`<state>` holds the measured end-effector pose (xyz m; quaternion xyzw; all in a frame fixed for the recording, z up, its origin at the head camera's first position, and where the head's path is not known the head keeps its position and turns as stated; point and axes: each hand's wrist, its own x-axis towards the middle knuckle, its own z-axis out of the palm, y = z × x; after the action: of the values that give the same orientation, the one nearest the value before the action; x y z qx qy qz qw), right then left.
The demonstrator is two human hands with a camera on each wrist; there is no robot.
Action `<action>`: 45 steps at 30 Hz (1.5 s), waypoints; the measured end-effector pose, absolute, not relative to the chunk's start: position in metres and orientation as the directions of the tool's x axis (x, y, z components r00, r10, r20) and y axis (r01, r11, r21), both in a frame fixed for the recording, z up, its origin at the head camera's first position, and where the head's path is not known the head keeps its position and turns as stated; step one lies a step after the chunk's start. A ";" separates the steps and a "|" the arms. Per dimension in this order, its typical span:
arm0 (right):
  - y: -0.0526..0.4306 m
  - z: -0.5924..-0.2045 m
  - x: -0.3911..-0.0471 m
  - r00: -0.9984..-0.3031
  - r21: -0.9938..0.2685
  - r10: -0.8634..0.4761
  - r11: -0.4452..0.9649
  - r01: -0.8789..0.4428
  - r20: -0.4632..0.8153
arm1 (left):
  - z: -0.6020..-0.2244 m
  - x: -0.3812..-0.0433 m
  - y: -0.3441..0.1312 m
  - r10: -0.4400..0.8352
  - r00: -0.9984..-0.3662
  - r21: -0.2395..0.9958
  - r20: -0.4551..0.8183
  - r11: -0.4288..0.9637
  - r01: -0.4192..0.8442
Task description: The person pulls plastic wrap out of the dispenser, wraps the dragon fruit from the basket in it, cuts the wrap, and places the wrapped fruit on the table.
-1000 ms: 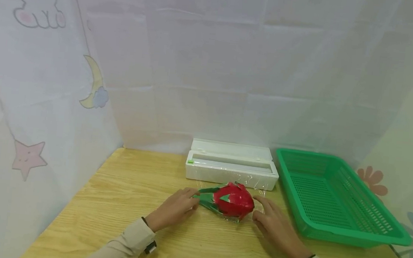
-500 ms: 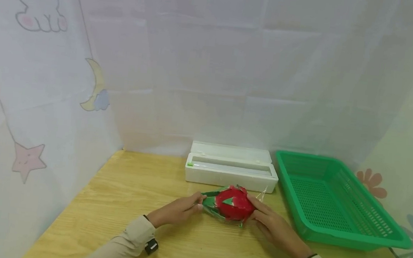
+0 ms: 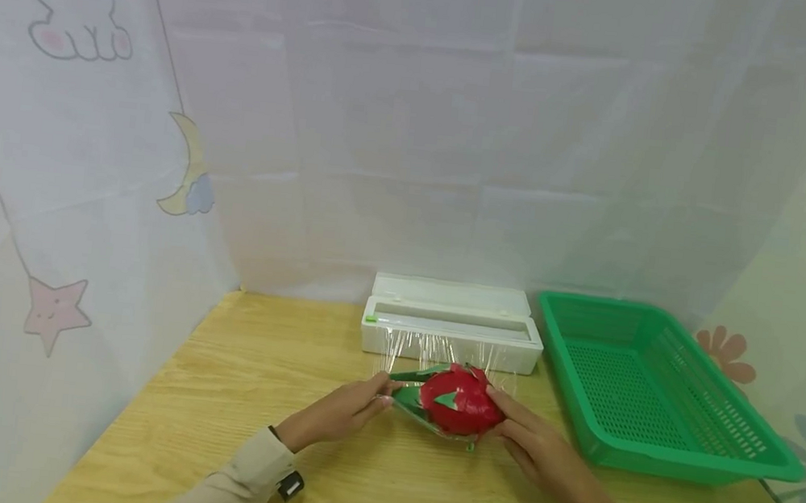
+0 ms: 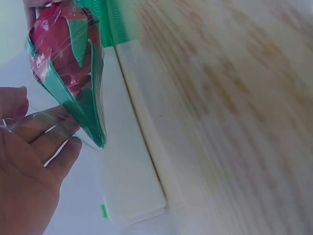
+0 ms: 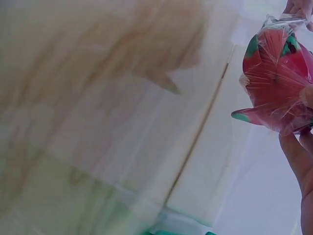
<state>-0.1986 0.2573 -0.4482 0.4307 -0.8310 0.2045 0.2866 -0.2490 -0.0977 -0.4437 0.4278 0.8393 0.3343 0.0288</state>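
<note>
A red dragon fruit [image 3: 460, 401] with green leaf tips is covered in cling film [image 5: 274, 73], bunched at its round end. Its shadow lies apart from it in the right wrist view, so it is off the table. My right hand [image 3: 547, 452] grips the round red end. At the pointed green end, my left hand [image 3: 335, 413] pinches the film near the leaf tips, its other fingers [image 4: 41, 142] spread under the film. Behind the fruit sits a white cling film box [image 3: 448, 346], lid raised. Shiny strands of film run from it to the fruit.
A green plastic basket [image 3: 675, 454] with slotted sides stands at the right of the wooden table [image 3: 278, 337]. Printed white cloth [image 3: 401, 122] hangs close behind the box and along the left side.
The right hand has moved from beside the fruit to gripping its round end. The fruit has come slightly nearer and to the right. Film strands between box and fruit now show more plainly.
</note>
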 end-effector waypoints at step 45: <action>0.247 -0.450 -0.229 -0.612 -0.354 -0.477 0.525 -0.774 0.630 | -0.443 -0.294 -0.071 0.553 -0.780 0.734 0.293 0.392 0.554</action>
<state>-0.2294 0.2467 -0.4495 0.3720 -0.8409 0.3148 0.2354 -0.2942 -0.0709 -0.4432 0.3315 0.8343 0.4405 -0.0008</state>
